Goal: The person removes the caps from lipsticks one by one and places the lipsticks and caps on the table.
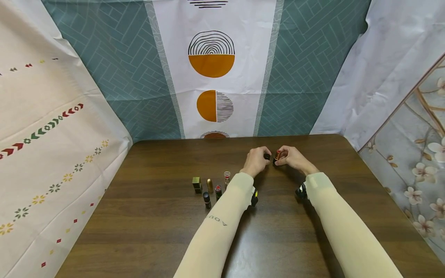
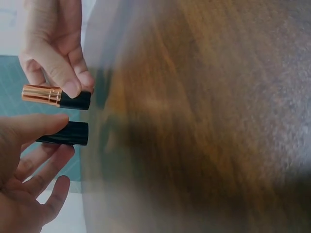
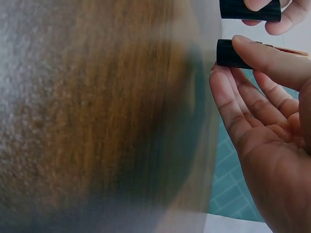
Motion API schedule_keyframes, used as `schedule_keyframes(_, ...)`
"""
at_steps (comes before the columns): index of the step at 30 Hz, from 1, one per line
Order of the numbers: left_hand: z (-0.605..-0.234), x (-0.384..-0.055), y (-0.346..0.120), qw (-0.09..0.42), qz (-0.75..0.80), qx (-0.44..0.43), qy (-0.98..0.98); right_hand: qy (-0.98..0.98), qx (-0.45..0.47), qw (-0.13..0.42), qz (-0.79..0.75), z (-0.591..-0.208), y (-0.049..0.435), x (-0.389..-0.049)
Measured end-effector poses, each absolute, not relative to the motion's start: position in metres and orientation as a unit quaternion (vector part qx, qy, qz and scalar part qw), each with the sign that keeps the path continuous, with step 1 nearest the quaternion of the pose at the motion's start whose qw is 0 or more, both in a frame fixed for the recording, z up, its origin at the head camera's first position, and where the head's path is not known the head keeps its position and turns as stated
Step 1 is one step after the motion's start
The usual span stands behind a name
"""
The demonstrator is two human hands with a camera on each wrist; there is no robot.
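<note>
Head view: left hand point(image 1: 255, 160) pinches a black cap point(image 1: 267, 156); right hand point(image 1: 293, 158) pinches a copper-and-black lipstick point(image 1: 277, 155) at its nine o'clock, the cap's three o'clock.

Brown wood table point(image 1: 139, 231); teal-and-white hanging point(image 1: 215, 84) behind; cream cloth point(image 1: 52, 154) left, floral cloth point(image 1: 410, 170) right

**Cloth-draped tabletop nook, room type unclear**

And here's a wood-grain table point(image 1: 146, 239), hemmed in by fabric: teal-and-white geometric curtain point(image 1: 212, 84) behind, cream patterned cloth point(image 1: 52, 154) left, floral-print sheet point(image 1: 406, 170) right! Home or studio? Can't tell from here.
</note>
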State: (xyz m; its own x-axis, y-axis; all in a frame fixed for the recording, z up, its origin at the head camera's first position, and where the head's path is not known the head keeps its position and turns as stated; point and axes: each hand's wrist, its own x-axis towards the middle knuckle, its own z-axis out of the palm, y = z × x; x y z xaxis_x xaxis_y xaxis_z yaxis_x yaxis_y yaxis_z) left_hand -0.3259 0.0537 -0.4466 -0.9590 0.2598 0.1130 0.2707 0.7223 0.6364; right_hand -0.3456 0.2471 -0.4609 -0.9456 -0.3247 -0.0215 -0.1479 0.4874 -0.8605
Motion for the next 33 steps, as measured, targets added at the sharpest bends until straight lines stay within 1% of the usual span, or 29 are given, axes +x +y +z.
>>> schedule_keyframes(10, -0.454, -0.325, 0.055, -0.001, -0.339, -0.141, -0.93, 0.866, -0.142, 0.102, -0.469, -0.466, 0.25, -0.348)
schedule_keyframes(17, -0.457, -0.326, 0.056, -0.007, -0.343, -0.145, -0.928, 0.873, -0.149, 0.101, -0.454, -0.468, 0.248, -0.349)
schedule_keyframes(26, -0.46, -0.325, 0.057, -0.009, -0.344, -0.146, -0.927, 0.86, -0.15, 0.134, -0.469, -0.467, 0.244, -0.349)
schedule_keyframes(33, -0.461, -0.325, 0.058, 0.002, -0.334, -0.155, -0.93, 0.862, -0.155, 0.12, -0.467, -0.469, 0.246, -0.346)
